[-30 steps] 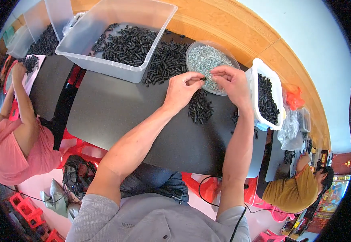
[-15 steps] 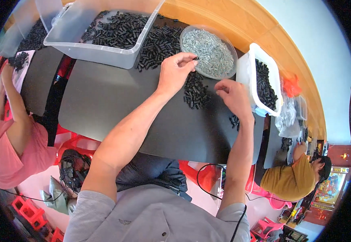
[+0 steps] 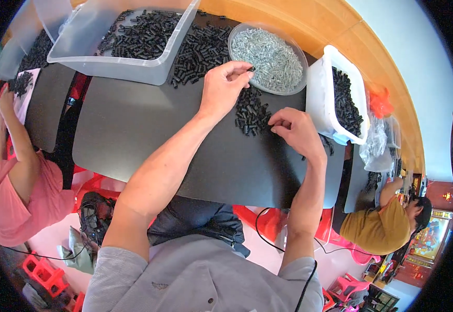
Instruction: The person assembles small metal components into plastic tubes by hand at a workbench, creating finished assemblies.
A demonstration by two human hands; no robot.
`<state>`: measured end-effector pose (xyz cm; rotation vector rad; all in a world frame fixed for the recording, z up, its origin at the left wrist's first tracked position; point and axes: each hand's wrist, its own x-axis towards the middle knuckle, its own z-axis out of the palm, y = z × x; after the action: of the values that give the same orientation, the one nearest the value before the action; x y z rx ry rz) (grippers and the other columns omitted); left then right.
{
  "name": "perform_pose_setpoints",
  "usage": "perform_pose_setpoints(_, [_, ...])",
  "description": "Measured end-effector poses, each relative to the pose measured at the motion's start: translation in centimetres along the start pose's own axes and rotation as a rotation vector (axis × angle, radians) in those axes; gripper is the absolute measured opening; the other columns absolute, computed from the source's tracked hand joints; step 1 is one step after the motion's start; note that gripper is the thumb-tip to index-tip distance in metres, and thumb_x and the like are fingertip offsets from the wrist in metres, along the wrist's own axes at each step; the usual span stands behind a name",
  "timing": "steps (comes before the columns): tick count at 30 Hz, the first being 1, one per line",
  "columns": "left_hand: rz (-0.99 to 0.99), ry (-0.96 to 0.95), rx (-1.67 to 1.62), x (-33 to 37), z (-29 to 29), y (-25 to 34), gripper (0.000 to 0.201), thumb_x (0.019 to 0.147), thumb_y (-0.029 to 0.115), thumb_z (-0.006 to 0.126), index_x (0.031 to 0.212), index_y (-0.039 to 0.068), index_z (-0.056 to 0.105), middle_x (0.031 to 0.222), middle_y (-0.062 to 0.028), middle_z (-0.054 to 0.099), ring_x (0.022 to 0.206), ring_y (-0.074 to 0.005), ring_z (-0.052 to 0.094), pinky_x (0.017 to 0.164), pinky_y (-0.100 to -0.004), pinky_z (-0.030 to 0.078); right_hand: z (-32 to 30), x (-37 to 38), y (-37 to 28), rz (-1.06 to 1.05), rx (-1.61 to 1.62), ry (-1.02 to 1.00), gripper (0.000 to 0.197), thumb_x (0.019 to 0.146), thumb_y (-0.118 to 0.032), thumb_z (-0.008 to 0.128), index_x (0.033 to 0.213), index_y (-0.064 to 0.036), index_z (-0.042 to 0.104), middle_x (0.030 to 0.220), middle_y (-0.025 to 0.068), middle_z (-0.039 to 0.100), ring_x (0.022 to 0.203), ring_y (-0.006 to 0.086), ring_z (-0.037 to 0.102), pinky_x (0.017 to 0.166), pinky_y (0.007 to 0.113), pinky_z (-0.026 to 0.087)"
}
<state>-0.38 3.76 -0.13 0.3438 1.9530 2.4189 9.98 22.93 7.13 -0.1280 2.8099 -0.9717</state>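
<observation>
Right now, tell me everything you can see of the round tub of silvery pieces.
The round tub is shallow, open-topped and clear, apparently plastic. It sits upright on the dark table, holding many loose, metallic-looking silvery pieces. A white bin stands to its right, a heap of black pieces to its left. The left hand pinches a small black part by its near-left rim; whether either touches the tub is unclear.

Bright light leaves a pale sheen on the table point(image 3: 127, 114) left of centre and a soft dark shadow right of centre. The wooden trim point(image 3: 335, 25) bows strongly at upper right, black rounds off the corners, and detail softens toward both side rims.
</observation>
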Motion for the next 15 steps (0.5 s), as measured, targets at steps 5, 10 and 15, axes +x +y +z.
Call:
perform_pose_setpoints(5, [-0.004, -0.002, 0.022, 0.0, 0.0, -0.1, 0.021, 0.089, 0.008, 0.072, 0.107, -0.003, 0.073, 0.084, -0.0058, 0.073, 0.072, -0.0091, 0.067, 0.065, -0.0246, 0.052, 0.0, -0.2, -0.1, -0.025, 0.025, -0.033, 0.017, 0.078, 0.000, 0.069, 0.094, -0.0022, 0.071, 0.083, 0.0117, 0.063, 0.071, 0.0246, 0.064, 0.066, 0.036, 0.051])
perform_pose_setpoints(10, [0.002, 0.009, 0.031, -0.2, 0.1, 0.3, 0.021, 0.089, 0.008, 0.072, 0.107, -0.003, 0.073, 0.082, -0.0049, 0.073, 0.070, -0.0085, 0.067, 0.064, -0.0243, 0.052, 0.7, 0.0, -0.3, -0.147, -0.044, -0.062, 0.017, 0.076, 0.005, 0.071, 0.093, -0.0012, 0.072, 0.078, 0.0079, 0.059, 0.067, 0.0175, 0.061, 0.062, 0.031, 0.049])
perform_pose_setpoints(15, [-0.006, -0.003, -0.005, -0.1, 0.2, 0.0, 0.020, 0.089, 0.008, 0.072, 0.107, -0.002, 0.073, 0.083, -0.0049, 0.073, 0.071, -0.0082, 0.066, 0.064, -0.0237, 0.051, 1.3, -0.2, -0.6, -0.163, -0.209, 0.002, 0.016, 0.076, 0.004, 0.072, 0.091, -0.0011, 0.070, 0.078, 0.0081, 0.059, 0.067, 0.0203, 0.061, 0.062, 0.032, 0.049])
